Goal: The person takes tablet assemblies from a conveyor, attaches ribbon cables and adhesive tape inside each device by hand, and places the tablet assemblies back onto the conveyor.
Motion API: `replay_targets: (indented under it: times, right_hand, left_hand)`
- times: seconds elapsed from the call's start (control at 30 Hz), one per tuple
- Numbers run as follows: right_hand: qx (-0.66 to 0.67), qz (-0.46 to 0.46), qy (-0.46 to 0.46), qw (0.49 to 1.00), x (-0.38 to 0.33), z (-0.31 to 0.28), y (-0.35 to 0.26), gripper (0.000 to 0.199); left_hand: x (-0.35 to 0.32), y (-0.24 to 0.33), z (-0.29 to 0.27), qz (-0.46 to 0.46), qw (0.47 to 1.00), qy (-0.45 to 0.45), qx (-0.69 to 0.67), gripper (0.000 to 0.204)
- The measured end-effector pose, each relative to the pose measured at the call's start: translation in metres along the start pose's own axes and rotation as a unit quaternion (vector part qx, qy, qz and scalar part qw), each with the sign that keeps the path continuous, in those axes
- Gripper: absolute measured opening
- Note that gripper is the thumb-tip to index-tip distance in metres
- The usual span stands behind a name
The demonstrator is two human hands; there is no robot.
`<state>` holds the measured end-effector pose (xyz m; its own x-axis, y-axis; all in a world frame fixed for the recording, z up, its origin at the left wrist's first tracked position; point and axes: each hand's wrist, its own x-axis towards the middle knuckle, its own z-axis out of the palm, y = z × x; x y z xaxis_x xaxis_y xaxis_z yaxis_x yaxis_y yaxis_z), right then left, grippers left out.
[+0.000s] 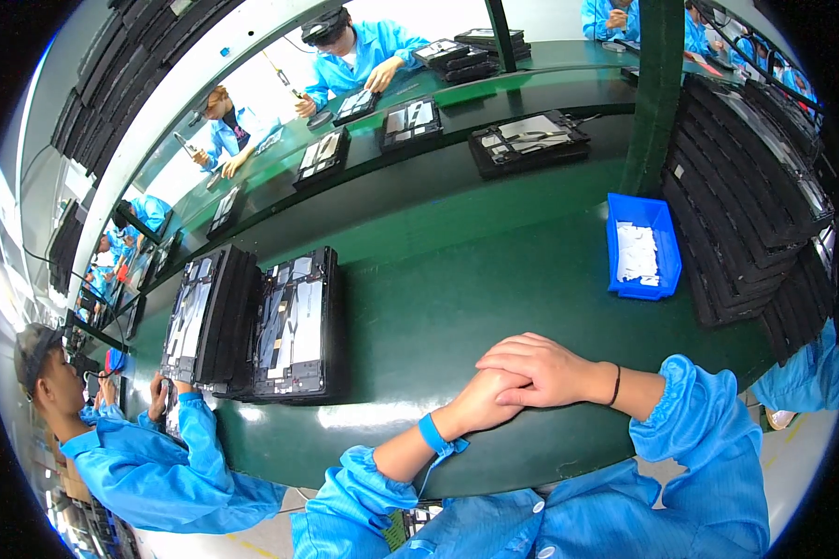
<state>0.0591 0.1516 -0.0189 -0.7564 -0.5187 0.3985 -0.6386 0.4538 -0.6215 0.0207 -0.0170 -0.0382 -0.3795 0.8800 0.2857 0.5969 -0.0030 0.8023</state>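
Right hand is lying across left hand over the near side of a green table.

From where I'm standing, the right hand is draping loosely open, fingers together and thumb apart, covering the left and showing no object in its grasp; the left is hiding its fingers underneath, so I can't tell how far it is opening or whether it is holding anything. A blue strap is circling the left wrist, a dark band the right. Left of the hands, black trays are standing stacked, a silver-and-black device assembly lying on top. Beyond the hands to the right, a blue bin is holding white pieces, just beside a tall tray pile. Farther left, a seated co-worker is reaching toward the table.
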Motion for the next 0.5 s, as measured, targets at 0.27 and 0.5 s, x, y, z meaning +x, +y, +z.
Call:
replay_targets:
  times: [0.27, 0.5]
  right_hand:
    - [0.0, -0.004, 0.002, 1.0, 0.0007, 0.0015, 0.0008, 0.049]
    - [0.006, 0.002, 0.008, 1.0, 0.0, -0.0001, -0.001, 0.048]
  left_hand:
    - [-0.0017, 0.0004, -0.0003, -0.007, 1.0, 0.002, 0.0, 0.014]
    - [-0.0004, 0.0014, -0.0004, -0.008, 1.0, 0.003, -0.007, 0.013]
